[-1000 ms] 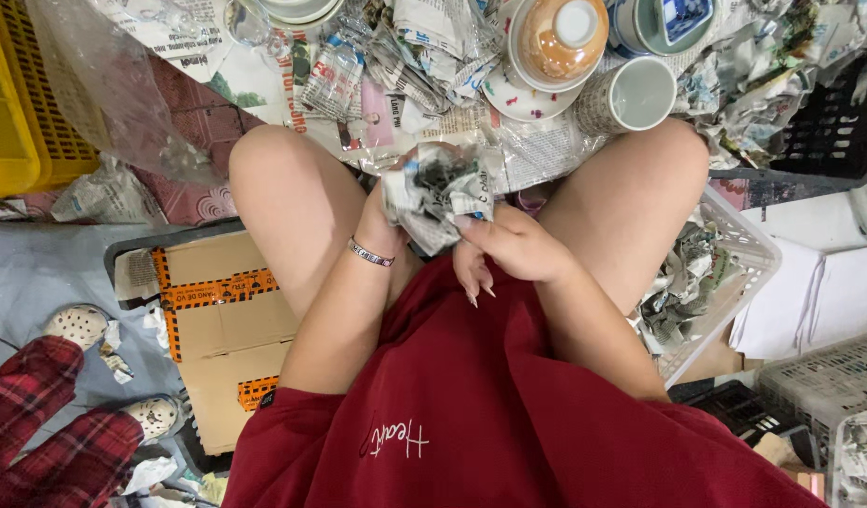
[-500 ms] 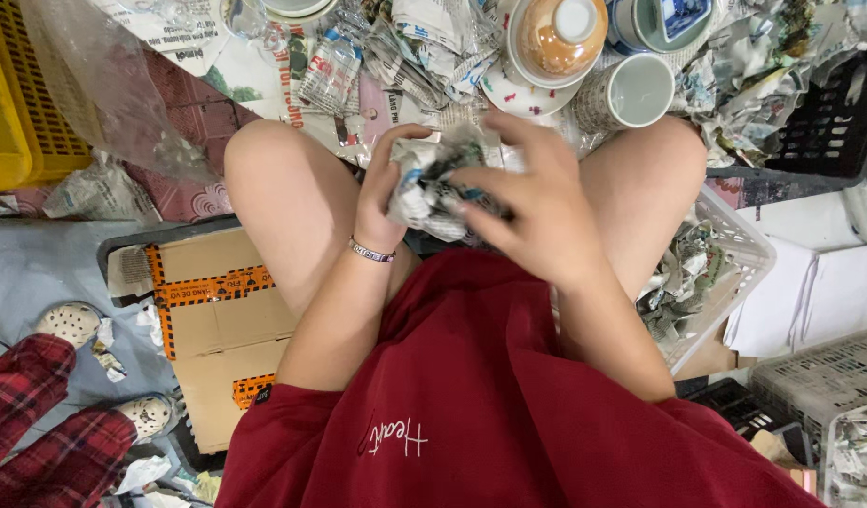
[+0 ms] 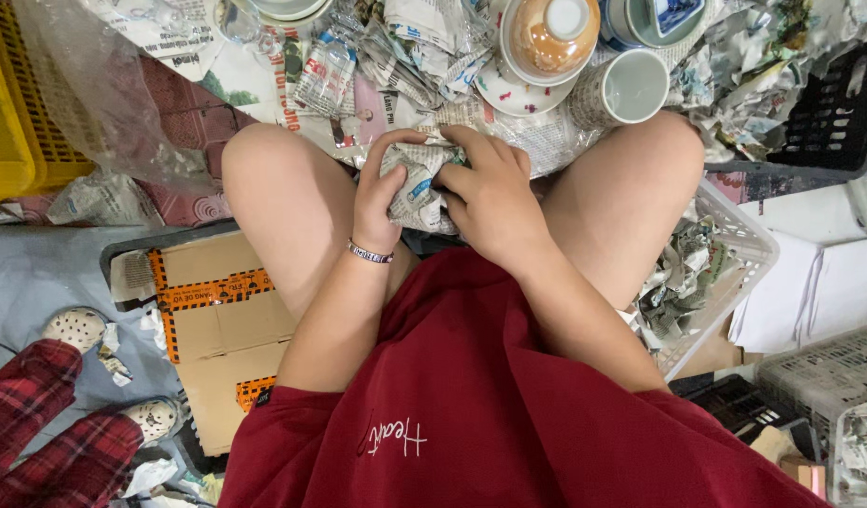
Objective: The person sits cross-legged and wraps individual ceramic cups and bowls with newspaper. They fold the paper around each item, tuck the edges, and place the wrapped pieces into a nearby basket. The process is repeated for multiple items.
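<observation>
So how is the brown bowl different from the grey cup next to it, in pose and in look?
The brown bowl stands upside down on a white saucer, its white foot ring on top; the grey cup lies tipped, showing its pale inside. The brown bowl is glossy orange-brown, the grey cup is patterned grey outside. Both rest on crumpled newspaper, and neither hand touches them.

Newspaper-strewn floor [image 3: 217, 75], cups [image 3: 626, 87], saucers [image 3: 513, 94], flattened cardboard box [image 3: 222, 325]

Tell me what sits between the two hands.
In the head view, a crumpled newspaper bundle sits between the left hand and right hand; both grip it.
</observation>
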